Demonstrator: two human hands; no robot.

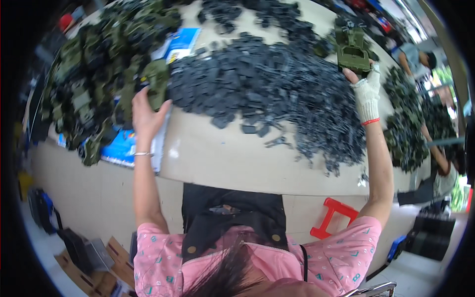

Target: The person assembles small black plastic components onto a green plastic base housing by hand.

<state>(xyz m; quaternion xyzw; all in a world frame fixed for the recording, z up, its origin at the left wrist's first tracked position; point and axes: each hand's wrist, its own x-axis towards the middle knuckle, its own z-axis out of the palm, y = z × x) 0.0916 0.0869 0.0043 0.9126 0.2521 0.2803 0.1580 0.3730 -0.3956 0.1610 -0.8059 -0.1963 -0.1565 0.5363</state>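
Note:
My left hand [147,116], bare with a bracelet at the wrist, has its thumb and fingers around the near end of an olive-green toy vehicle body [158,79], beside the left-hand heap. At the far right, my right hand [365,86] wears a white fingerless glove with a red cuff edge. It holds up another olive-green toy vehicle body [354,58], which has a rectangular opening. Between the hands lies a wide spread of dark grey plastic pieces: flat plates [217,79] on the left, thin small parts [326,109] on the right.
Several green vehicle bodies [81,101] are heaped at the left over blue printed sheets [118,148]. More green parts [403,123] pile up at the right, near other people [415,59]. A red plastic stool [334,218] stands below the pale table's edge [222,180]. Cardboard boxes [99,277] sit lower left.

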